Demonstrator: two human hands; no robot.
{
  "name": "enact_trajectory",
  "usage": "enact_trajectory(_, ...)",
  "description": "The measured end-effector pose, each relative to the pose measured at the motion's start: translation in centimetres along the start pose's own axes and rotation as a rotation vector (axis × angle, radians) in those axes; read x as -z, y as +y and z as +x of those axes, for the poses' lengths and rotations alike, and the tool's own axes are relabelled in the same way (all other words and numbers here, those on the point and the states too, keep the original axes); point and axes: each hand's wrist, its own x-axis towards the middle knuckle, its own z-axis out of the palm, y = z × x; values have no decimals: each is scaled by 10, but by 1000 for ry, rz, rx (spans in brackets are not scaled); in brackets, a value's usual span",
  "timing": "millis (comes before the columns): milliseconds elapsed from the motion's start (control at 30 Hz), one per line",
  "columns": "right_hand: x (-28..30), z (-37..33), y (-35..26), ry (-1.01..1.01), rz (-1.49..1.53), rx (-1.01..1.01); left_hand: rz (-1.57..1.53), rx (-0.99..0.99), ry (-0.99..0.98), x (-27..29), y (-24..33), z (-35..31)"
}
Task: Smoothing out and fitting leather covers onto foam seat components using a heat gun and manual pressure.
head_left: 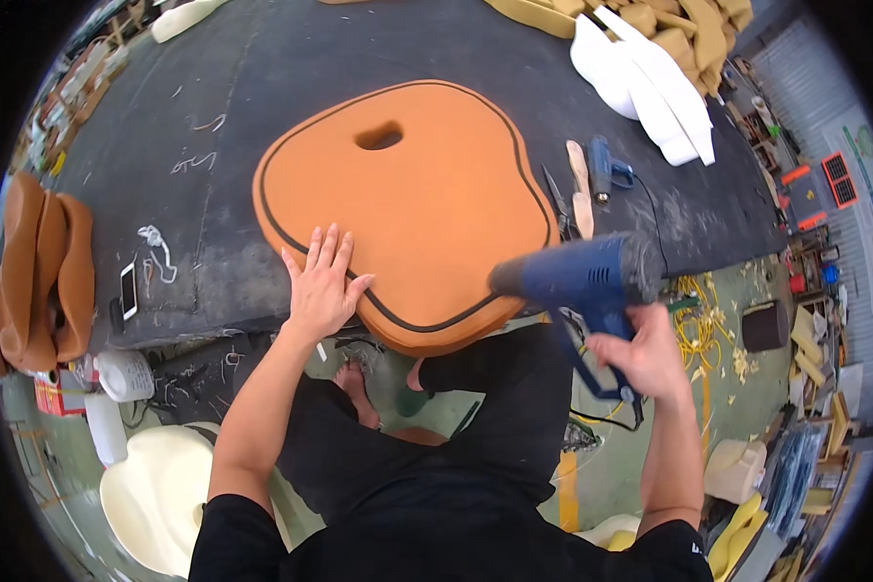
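Note:
An orange-brown padded seat cushion (pixel 436 204) lies on the dark work table, its near edge sticking out past the table toward me. A dark line runs around its upper face close to the rim, and an oval hole shows in its far part. My left hand (pixel 324 289) rests flat on the cushion's near left edge, fingers spread. In my right hand (pixel 650 351) is a blue heat gun (pixel 582 272), gripped by its handle. Its nozzle points left, over the cushion's near right edge; whether it touches cannot be made out.
Right of the cushion lie scissors (pixel 559 199), a wooden-handled tool (pixel 579 184) and a second blue heat gun (pixel 606 170). White shaped sheets (pixel 640 82) and tan foam pieces (pixel 689 34) sit at the far right. A phone (pixel 128 290) lies near brown cushions (pixel 44 272) at left.

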Motion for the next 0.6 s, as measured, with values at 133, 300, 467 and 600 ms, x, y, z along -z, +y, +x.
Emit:
enact_trajectory(133,25,27,2,350,-546,315,-40,-179,-127,7,40,17)
enact_trajectory(300,51,36,-5,-3,-175,-73,-85,-513,-153,-7,100,64)
enact_trajectory(467,58,65,1,187,-415,83,6,-585,-284,-17,93,111)
enact_trajectory(600,74,90,-2,186,-484,29,51,-327,-231,-7,27,129)
